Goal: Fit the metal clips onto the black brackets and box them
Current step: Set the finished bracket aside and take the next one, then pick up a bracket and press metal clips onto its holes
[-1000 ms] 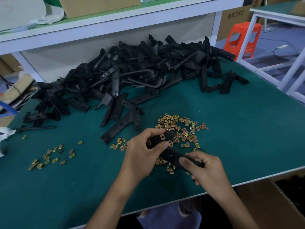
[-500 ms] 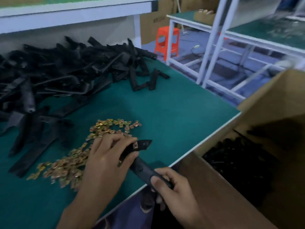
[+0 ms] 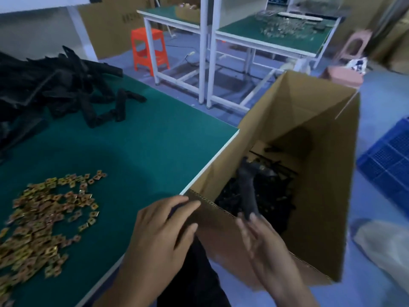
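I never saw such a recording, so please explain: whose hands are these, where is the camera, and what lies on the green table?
No machine here: a person works with bare hands, and one camera worn on the head looks down at them. On the green table top lie gold-coloured metal clips and a heap of black plastic brackets. The left hand is open by the table corner. The right hand touches, with straight fingers, one black bracket above the open brown cardboard box.

An orange stool point(image 3: 148, 48) stands on the floor; right of it, a white-framed workbench point(image 3: 240, 29); farther right, a blue crate point(image 3: 390, 156).
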`<action>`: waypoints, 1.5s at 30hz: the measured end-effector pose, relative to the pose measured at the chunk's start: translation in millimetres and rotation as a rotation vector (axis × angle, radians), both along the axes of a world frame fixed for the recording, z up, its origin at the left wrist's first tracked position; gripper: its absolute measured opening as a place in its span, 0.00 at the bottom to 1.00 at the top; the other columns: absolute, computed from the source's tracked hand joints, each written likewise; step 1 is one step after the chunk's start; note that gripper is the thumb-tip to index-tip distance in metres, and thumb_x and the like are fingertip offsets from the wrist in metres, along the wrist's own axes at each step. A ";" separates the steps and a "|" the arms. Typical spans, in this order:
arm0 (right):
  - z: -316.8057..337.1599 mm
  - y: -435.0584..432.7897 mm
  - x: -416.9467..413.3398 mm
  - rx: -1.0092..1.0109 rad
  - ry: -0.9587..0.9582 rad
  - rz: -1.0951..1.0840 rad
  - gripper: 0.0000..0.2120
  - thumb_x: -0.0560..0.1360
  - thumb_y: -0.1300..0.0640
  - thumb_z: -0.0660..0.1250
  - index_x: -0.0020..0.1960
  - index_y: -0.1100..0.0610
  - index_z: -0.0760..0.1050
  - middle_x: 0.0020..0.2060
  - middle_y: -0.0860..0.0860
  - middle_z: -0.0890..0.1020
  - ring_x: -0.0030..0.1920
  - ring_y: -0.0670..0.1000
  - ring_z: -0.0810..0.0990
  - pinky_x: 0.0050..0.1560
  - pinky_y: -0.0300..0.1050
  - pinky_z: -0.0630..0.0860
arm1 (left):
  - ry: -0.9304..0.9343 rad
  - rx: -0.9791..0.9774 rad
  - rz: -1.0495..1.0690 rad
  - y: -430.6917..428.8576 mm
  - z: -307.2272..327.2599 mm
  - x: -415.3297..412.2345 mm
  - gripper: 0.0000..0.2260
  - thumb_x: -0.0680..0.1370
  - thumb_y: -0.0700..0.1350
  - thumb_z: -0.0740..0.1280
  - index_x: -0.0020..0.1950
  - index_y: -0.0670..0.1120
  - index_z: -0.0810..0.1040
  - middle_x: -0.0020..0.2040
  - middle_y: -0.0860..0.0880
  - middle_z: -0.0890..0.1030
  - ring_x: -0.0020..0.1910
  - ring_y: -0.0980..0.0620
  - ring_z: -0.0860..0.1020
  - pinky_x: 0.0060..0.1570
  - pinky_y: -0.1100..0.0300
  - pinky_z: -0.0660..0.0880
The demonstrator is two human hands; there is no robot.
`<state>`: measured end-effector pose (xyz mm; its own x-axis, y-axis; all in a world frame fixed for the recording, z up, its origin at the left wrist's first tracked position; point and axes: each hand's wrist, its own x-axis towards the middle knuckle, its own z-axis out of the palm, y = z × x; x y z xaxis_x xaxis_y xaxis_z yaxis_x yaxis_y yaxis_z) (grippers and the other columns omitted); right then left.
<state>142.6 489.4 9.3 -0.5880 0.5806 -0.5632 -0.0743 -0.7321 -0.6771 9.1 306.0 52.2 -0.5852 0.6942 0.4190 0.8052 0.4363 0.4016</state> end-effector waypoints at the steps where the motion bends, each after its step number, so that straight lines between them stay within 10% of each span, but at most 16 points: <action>1: -0.1 5.2 -5.9 -0.051 0.023 -0.034 0.24 0.72 0.59 0.74 0.66 0.56 0.74 0.56 0.59 0.85 0.50 0.53 0.87 0.47 0.45 0.85 | -0.003 0.014 0.040 -8.2 -1.1 -4.3 0.17 0.79 0.54 0.62 0.64 0.53 0.81 0.61 0.54 0.78 0.59 0.51 0.75 0.60 0.56 0.65; 8: -0.6 -51.4 -52.7 0.196 -0.043 0.357 0.16 0.75 0.64 0.73 0.61 0.52 0.79 0.48 0.58 0.87 0.40 0.53 0.85 0.37 0.46 0.78 | -0.240 0.064 0.682 -151.7 -3.5 -51.9 0.09 0.79 0.48 0.69 0.60 0.55 0.80 0.59 0.55 0.78 0.63 0.49 0.76 0.62 0.50 0.71; 14: 19.0 -127.3 -110.1 0.637 0.167 0.754 0.11 0.77 0.62 0.71 0.51 0.46 0.85 0.39 0.55 0.86 0.36 0.47 0.83 0.35 0.37 0.79 | -0.024 -0.006 1.138 -287.6 3.0 -84.5 0.12 0.78 0.39 0.71 0.62 0.40 0.80 0.58 0.39 0.81 0.55 0.36 0.78 0.60 0.43 0.72; 18: 22.8 -162.8 -151.0 0.859 0.218 0.903 0.10 0.79 0.58 0.70 0.49 0.42 0.83 0.41 0.47 0.84 0.40 0.45 0.82 0.43 0.41 0.78 | -0.249 -0.210 1.269 -324.6 -1.1 -109.9 0.25 0.79 0.52 0.70 0.72 0.41 0.74 0.65 0.38 0.78 0.64 0.34 0.75 0.60 0.40 0.73; 24: 12.9 -181.1 -163.6 1.150 0.168 0.870 0.10 0.78 0.58 0.71 0.47 0.42 0.80 0.36 0.35 0.81 0.37 0.37 0.79 0.35 0.28 0.70 | -0.325 -0.214 1.209 -334.0 -20.8 -120.8 0.19 0.80 0.49 0.69 0.68 0.42 0.77 0.61 0.40 0.82 0.61 0.37 0.78 0.58 0.46 0.76; 32: 10.4 -178.0 -161.3 1.156 0.160 0.880 0.09 0.78 0.59 0.71 0.47 0.45 0.82 0.38 0.37 0.83 0.39 0.40 0.81 0.38 0.30 0.72 | -0.482 0.331 1.186 -313.1 10.0 -116.9 0.10 0.85 0.46 0.61 0.49 0.40 0.68 0.38 0.49 0.72 0.39 0.45 0.72 0.36 0.53 0.66; 37: 17.3 -185.7 -163.6 0.997 0.258 0.883 0.06 0.78 0.47 0.67 0.50 0.43 0.83 0.43 0.43 0.86 0.44 0.45 0.84 0.44 0.44 0.81 | -0.697 0.799 0.829 -233.4 44.6 -68.1 0.05 0.79 0.39 0.70 0.53 0.43 0.76 0.41 0.50 0.84 0.42 0.52 0.81 0.43 0.60 0.77; 41: 26.0 -204.6 -168.7 0.743 0.369 0.947 0.13 0.76 0.37 0.68 0.52 0.43 0.84 0.45 0.49 0.87 0.47 0.45 0.85 0.46 0.39 0.80 | -0.739 0.674 0.611 -150.2 23.2 -24.7 0.06 0.78 0.43 0.71 0.51 0.53 0.77 0.45 0.54 0.84 0.44 0.56 0.82 0.46 0.58 0.80; 45: 23.9 -203.3 -177.3 0.639 0.357 0.731 0.12 0.74 0.40 0.66 0.49 0.45 0.82 0.39 0.49 0.84 0.39 0.45 0.82 0.37 0.37 0.77 | -0.328 0.207 0.627 -150.6 1.5 -32.6 0.10 0.80 0.54 0.66 0.61 0.58 0.77 0.54 0.58 0.79 0.52 0.62 0.76 0.52 0.70 0.71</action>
<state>-34.7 286.1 33.2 -0.9896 0.1439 0.0012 -0.0290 -0.1907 -0.9812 -23.5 155.4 53.7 -0.9639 0.1140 0.2405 0.2540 0.6642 0.7031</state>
